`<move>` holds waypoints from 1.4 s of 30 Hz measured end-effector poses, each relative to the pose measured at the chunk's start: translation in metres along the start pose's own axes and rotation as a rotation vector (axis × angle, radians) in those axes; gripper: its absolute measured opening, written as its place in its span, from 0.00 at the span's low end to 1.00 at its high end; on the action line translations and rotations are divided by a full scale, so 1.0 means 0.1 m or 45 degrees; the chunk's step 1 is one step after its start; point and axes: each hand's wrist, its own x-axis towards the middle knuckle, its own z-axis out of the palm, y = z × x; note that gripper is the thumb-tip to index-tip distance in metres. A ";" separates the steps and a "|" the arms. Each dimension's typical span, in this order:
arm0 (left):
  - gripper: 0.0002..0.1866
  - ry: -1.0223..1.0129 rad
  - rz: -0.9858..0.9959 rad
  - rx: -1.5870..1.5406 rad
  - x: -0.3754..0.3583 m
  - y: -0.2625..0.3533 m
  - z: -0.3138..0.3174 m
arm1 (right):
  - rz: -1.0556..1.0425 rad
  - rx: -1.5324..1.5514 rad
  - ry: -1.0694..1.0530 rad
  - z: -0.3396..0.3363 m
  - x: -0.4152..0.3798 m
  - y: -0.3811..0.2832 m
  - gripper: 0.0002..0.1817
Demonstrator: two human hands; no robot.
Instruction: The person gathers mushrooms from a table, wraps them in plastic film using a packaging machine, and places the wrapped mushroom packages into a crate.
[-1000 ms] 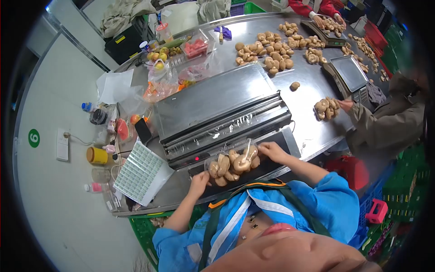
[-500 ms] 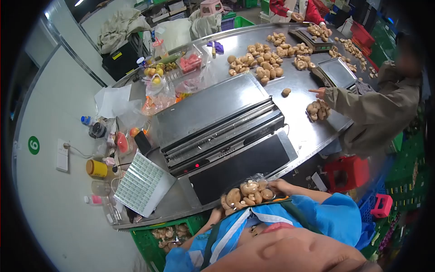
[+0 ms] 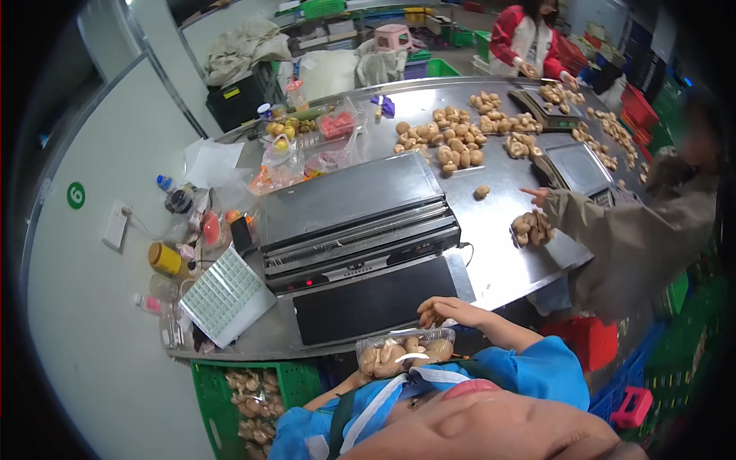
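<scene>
A clear plastic tray of brown mushrooms (image 3: 405, 354) is held close against my chest, in front of the blue shirt. My left hand (image 3: 359, 378) grips its left side; the tray hides most of the fingers. Just above the tray's right end is my right hand (image 3: 438, 310), off the pack, with loosely bent fingers and nothing seen in them. Beyond both hands stands a film wrapping machine (image 3: 356, 201) with a black plate (image 3: 376, 303) along its front and a lit red light.
A green crate (image 3: 205, 399) of packed mushrooms sits below left. A label sheet (image 3: 228, 295), jars and fruit line the left side. Mushroom piles (image 3: 452, 138) and scales (image 3: 579, 169) lie further back. A co-worker's hand (image 3: 535, 195) points near a mushroom bundle (image 3: 531, 228).
My right hand has come off the mushroom tray and risen above it. The tray has shifted slightly left and down in view. The camera view has tilted, showing more of the far room.
</scene>
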 end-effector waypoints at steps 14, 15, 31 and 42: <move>0.29 0.553 0.713 0.167 0.02 -0.18 0.37 | -0.270 -0.933 0.348 1.03 0.09 0.01 0.36; 0.27 0.512 0.669 0.040 -0.03 0.01 0.17 | -0.310 -0.924 0.212 1.23 0.18 -0.07 0.39; 0.43 2.335 0.357 0.173 -4.72 -1.83 -3.55 | -0.301 -0.651 -0.100 2.69 1.33 0.37 0.16; 0.46 2.411 -0.307 -0.442 -4.77 -2.50 -3.42 | -0.289 -1.016 -0.071 3.04 1.32 0.68 0.15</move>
